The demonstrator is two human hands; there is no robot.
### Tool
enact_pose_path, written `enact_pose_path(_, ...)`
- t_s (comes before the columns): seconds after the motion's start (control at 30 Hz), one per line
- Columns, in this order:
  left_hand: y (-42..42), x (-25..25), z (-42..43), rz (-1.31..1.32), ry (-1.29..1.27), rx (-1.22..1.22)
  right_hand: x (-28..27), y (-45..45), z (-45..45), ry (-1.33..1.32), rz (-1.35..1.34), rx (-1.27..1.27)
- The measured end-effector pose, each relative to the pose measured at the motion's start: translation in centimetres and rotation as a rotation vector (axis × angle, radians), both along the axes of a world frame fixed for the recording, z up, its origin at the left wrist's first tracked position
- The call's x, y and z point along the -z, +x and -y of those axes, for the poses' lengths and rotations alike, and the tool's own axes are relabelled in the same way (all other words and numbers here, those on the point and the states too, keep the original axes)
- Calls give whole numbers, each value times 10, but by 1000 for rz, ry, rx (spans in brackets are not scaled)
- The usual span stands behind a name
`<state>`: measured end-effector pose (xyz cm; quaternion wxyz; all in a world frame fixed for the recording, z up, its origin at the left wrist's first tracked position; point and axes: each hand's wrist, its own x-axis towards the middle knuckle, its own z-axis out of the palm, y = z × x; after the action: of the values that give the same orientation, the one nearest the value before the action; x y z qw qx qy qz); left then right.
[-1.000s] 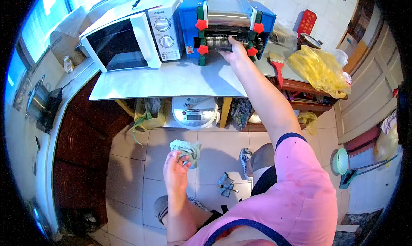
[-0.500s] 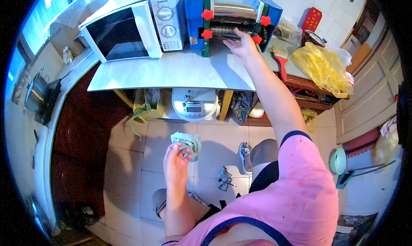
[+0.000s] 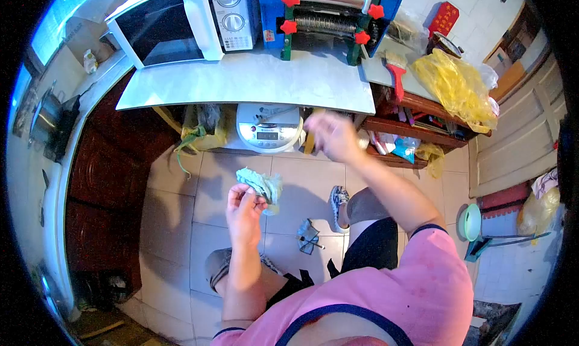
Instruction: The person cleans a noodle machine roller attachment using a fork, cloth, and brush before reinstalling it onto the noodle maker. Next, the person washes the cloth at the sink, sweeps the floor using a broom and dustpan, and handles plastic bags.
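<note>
Layout around the blue boxy metal roller machine (image 3: 325,24)

The machine stands on a white flat worktop (image 3: 241,80), with a white boxy microwave (image 3: 163,31) to its left on the same top. To the machine's right, a red-handled flat brush (image 3: 396,74) lies on a brown wooden cabinet (image 3: 416,133), and a yellow crumpled plastic bag (image 3: 449,86) lies farther right. Below the machine and slightly left, a white round plastic appliance (image 3: 269,135) sits under the worktop. In front of the machine, toward the viewer and left, a pale green crumpled cloth (image 3: 259,183) is in the left hand (image 3: 243,210); the right hand (image 3: 332,135) is almost straight before it.
</note>
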<state>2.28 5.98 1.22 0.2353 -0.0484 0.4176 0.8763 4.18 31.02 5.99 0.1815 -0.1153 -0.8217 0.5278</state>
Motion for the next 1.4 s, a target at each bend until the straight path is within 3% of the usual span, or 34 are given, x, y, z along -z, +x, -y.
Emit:
enact_pose_path(0.03,2,-1,-3,4,-8,3,0,16,24,-124,230,-160)
enact_pose_path(0.13,14,-14,-24,-24,-113,7,20,39,83,43,155,-337)
enact_pose_path(0.2,13,-4,-26,-48,-154,50,25,46,103,-240,83,-337)
enact_pose_path(0.23,13,-1,-26,-79,-192,90,24,47,101,-242,87,-340)
enact_pose_path(0.3,13,-2,-27,-119,-263,92,19,47,86,31,82,-350)
enact_pose_path(0.37,15,-6,-26,-341,-416,96,9,46,68,153,32,-285)
enact_pose_path(0.4,17,-10,-24,-340,-416,98,2,45,55,282,-20,-217)
enact_pose_path(0.5,20,-17,-18,-256,-318,93,-30,30,7,162,-172,88)
enact_pose_path(0.53,19,-16,-15,-208,-285,92,-53,26,-8,189,-109,237)
enact_pose_path(0.57,18,-15,-12,-160,-252,92,-56,14,-34,357,-244,375)
enact_pose_path(0.6,17,-14,-12,-163,-250,95,-63,2,-52,264,-325,385)
enact_pose_path(0.67,15,-11,-12,-114,-281,102,-77,-16,-76,524,-150,500)
enact_pose_path(0.73,15,-9,-11,-95,-253,127,-67,-33,-90,643,-64,510)
enact_pose_path(0.8,15,-8,-11,-75,-221,150,-30,-59,-101,908,348,294)
enact_pose_path(0.9,17,-8,-8,-72,-205,190,17,-99,-127,1092,129,321)
enact_pose_path(1.03,15,-12,-7,-83,-271,209,-2,-151,-146,876,298,446)
enact_pose_path(1.1,11,-11,-8,-74,-302,204,-21,-168,-153,979,592,137)
enact_pose_path(1.13,10,-11,-7,-67,-286,193,-18,-181,-158,976,593,140)
enact_pose_path(1.2,9,-8,-5,-60,-265,178,-14,-203,-156,699,481,280)
enact_pose_path(1.33,10,-7,-4,-40,-281,214,6,-196,-138,706,352,230)
enact_pose_path(1.4,9,-6,-6,-57,-263,223,13,-158,-103,697,-69,184)
